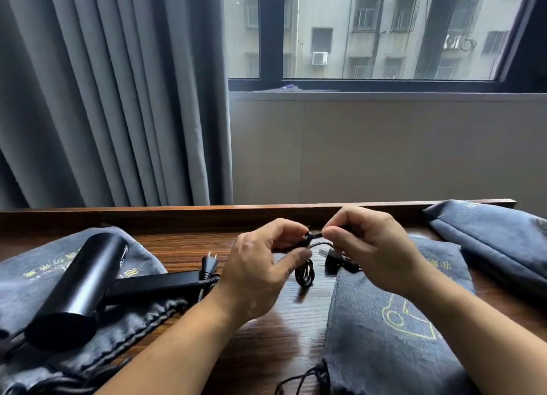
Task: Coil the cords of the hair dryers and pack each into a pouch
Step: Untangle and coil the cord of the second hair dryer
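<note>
- Pinching a black cord (pixel 305 274) from both sides. The left hand (pixel 260 272) has its fingers curled round the looped part with the thumb beneath. The right hand (pixel 374 251) nips a strand between thumb and forefinger.
- The cord is held just above the wooden table (pixel 266 350), its loops hanging between the two hands.
- A black hair dryer (pixel 80 279) lies on its side on the left pouch (pixel 26 276), handle pointing toward the left hand. Its plug (pixel 209 264) rests on the table with the prongs pointing away.
- The middle pouch (pixel 384 335) lies flat under the right forearm, a yellow dryer emblem on it.
- The far pouch (pixel 497 237) sits at the right rear of the table and looks bulged.
- Behind are a grey curtain (pixel 103 98) and a window (pixel 384 30).
</note>
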Demonstrator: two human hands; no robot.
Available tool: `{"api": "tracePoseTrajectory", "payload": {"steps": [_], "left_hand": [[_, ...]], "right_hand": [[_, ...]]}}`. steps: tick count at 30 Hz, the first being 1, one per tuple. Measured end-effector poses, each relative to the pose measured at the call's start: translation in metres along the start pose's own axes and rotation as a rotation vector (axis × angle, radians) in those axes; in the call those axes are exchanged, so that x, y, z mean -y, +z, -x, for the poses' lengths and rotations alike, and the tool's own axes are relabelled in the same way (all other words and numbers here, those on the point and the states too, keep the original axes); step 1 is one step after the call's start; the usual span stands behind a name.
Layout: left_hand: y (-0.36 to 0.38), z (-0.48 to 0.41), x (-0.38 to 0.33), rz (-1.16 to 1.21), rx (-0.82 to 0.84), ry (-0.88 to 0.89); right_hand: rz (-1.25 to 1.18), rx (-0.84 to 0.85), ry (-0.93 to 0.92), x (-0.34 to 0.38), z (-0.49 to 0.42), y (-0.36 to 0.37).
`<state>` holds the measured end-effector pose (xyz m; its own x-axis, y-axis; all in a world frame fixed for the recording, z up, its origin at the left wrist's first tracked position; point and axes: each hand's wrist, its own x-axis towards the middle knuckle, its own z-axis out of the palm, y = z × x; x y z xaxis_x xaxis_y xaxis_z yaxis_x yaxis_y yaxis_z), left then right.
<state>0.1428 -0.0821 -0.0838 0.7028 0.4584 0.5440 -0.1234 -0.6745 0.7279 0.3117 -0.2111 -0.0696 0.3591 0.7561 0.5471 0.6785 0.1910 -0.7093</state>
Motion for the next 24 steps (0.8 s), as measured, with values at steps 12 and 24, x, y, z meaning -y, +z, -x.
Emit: {"api": "tracePoseTrajectory", "payload": {"steps": [12,24], "left_hand": [[-0.002,0.002,-0.015,-0.054,-0.042,0.018],[0.0,-0.003,-0.011,-0.18,-0.013,0.054]], "right_hand": [[0.241,0.006,-0.147,0.005,-0.001,-0.005],[0.199,-0.067,-0.11,0.003,0.006,0.013]]}}
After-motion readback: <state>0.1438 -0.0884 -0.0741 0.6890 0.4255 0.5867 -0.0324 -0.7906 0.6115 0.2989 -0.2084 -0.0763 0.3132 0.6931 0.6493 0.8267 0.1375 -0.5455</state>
